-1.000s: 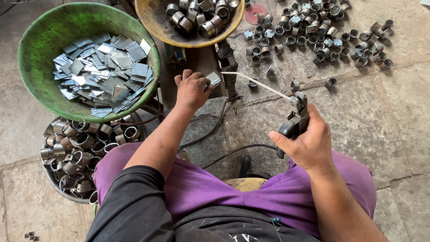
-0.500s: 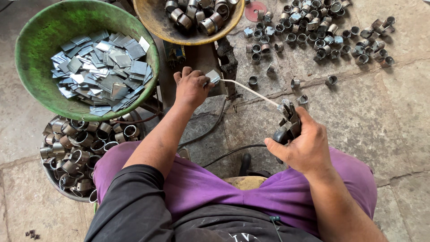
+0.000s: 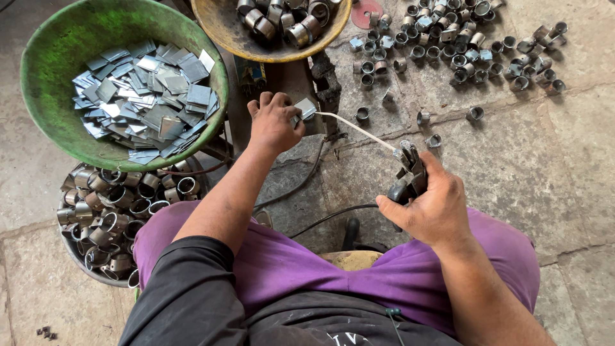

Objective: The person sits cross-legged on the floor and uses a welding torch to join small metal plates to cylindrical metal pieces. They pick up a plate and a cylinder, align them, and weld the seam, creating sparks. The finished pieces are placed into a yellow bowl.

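The person sits low over a stone floor [image 3: 564,192], knees apart in purple trousers. The left hand [image 3: 274,123] is curled shut on a small square metal plate [image 3: 306,107], pressing it against a dark iron stand [image 3: 323,83] just in front. The right hand [image 3: 430,206] is wrapped tight round the black handle of an electrode holder [image 3: 406,178]; from its clamp a thin pale welding rod [image 3: 356,128] slants up and left, its tip meeting the plate right at the left fingers. A dark cable [image 3: 320,218] trails from the holder back toward the lap.

Around the work lie the supplies: a green bowl [image 3: 45,57] of flat grey metal squares to the left, a lower basin [image 3: 83,263] crowded with short tube pieces beneath it, a rusty brown pan [image 3: 218,29] of more tube pieces at the top, and a scatter of small metal rings [image 3: 461,45] across the floor to the right.

As I read it, the step in hand is the joining itself — rod brought to the plate held on the stand, ready to tack. I see no spark, so whether the arc is struck I cannot tell. The next move seems to call for a steady right wrist, the rod tip kept on the seam, and the left fingers holding the plate still while staying clear of the tip — they sit very near it.
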